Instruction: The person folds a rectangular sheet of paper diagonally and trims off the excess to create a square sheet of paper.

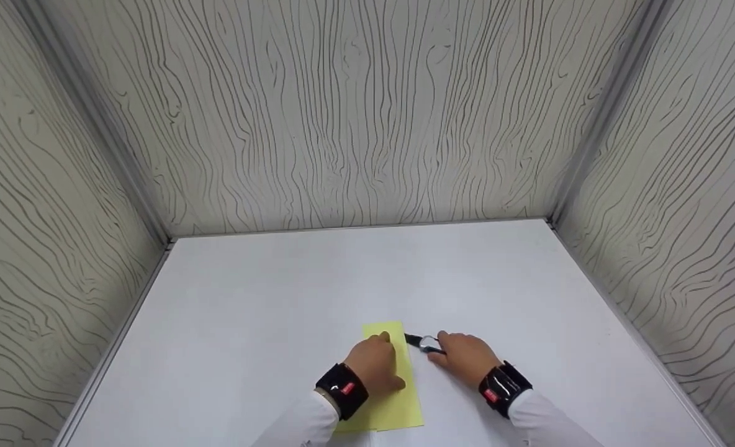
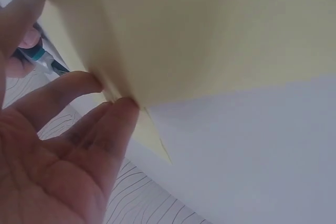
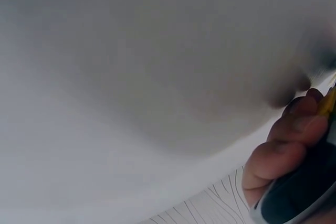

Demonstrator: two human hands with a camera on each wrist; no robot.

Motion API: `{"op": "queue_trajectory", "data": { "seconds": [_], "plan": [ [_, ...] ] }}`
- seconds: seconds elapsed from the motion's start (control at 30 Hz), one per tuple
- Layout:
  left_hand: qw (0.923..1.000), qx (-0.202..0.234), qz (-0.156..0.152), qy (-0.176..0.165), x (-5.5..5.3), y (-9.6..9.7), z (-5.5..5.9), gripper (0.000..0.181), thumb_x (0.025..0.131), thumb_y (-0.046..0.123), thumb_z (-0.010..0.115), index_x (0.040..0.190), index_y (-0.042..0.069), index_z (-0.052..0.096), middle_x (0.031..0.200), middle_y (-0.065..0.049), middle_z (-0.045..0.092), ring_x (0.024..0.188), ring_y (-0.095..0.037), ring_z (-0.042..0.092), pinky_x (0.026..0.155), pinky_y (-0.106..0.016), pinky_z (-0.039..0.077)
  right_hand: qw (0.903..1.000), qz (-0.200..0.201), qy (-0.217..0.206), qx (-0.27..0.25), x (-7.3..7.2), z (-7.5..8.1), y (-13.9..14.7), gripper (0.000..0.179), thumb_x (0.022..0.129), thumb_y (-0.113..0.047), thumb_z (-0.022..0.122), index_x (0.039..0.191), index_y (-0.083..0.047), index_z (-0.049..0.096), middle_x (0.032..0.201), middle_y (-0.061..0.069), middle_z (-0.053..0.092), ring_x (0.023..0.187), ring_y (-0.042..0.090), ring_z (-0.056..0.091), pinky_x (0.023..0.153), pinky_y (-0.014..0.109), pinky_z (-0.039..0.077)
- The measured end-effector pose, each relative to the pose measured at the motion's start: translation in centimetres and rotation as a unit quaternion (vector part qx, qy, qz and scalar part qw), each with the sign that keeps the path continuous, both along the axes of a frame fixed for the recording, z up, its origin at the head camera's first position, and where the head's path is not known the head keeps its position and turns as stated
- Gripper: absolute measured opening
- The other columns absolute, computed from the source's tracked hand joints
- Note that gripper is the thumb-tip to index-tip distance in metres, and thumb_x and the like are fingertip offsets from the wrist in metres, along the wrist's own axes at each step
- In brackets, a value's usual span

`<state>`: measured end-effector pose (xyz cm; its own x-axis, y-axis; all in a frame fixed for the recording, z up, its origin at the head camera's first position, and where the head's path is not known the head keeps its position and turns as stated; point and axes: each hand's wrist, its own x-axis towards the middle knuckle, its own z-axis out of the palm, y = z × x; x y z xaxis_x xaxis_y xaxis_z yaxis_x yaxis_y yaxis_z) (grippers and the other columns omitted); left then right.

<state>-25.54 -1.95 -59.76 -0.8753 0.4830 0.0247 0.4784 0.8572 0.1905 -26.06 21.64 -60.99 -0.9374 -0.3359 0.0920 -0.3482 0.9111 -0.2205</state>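
A yellow sheet of paper lies on the white table in front of the person. Fingertips of the left hand press down on it, the thumb spread toward its right edge. In the left wrist view, a line runs lengthwise through the paper beside these fingertips, and a narrow yellow strip juts past the wider part's edge. The right hand grips a utility knife with a dark and silver body, its front end at the paper's right edge. In the right wrist view, fingers curl round its dark handle.
The white table extends around the paper on all sides. Wood-grain patterned panels stand behind it and on both sides, joined by grey corner posts. Black bands are strapped round both wrists.
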Motion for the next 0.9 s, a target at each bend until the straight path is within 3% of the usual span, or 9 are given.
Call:
{"op": "queue_trajectory", "data": {
  "seconds": [0.2,0.33,0.67,0.9],
  "plan": [
    [1.0,-0.003,-0.006,0.003,0.1,0.1,0.7,0.043,0.072,0.045,0.095,0.073,0.008,0.071,0.097,-0.006,0.069,0.083,-0.022,0.064,0.08,-0.037,0.06,0.9999,0.008,0.011,-0.009,-0.5,-0.1,0.1,0.034,0.099,-0.039,0.078,0.093,-0.011,0.06,0.072,0.001,0.059,0.063,0.018,0.055,0.06,0.043,0.051],
    [0.9999,-0.009,-0.006,0.0,0.3,0.2,1.2,0.042,0.07,0.043,0.095,0.076,0.008,0.072,0.092,-0.004,0.066,0.08,-0.02,0.062,0.077,-0.035,0.059,1.0,0.005,0.0,-0.008,-0.5,-0.1,0.3,0.033,0.099,-0.038,0.079,0.092,-0.013,0.059,0.071,-0.001,0.055,0.063,0.016,0.05,0.059,0.041,0.047],
    [0.9997,-0.018,-0.009,-0.016,0.0,0.2,0.6,0.041,0.071,0.042,0.095,0.076,0.009,0.071,0.092,-0.004,0.066,0.08,-0.022,0.063,0.079,-0.036,0.059,0.9997,0.002,-0.019,-0.016,-0.6,0.0,0.2,0.034,0.099,-0.039,0.078,0.094,-0.01,0.061,0.072,-0.001,0.056,0.065,0.018,0.052,0.062,0.044,0.05],
    [0.9996,-0.023,-0.014,-0.008,0.2,0.2,1.2,0.041,0.072,0.043,0.095,0.075,0.009,0.072,0.093,-0.004,0.067,0.079,-0.021,0.062,0.078,-0.035,0.059,0.9997,-0.01,-0.017,-0.013,-0.9,-0.3,0.3,0.033,0.099,-0.039,0.079,0.097,-0.009,0.064,0.073,0.002,0.06,0.065,0.019,0.056,0.063,0.044,0.053]
  ]
}}
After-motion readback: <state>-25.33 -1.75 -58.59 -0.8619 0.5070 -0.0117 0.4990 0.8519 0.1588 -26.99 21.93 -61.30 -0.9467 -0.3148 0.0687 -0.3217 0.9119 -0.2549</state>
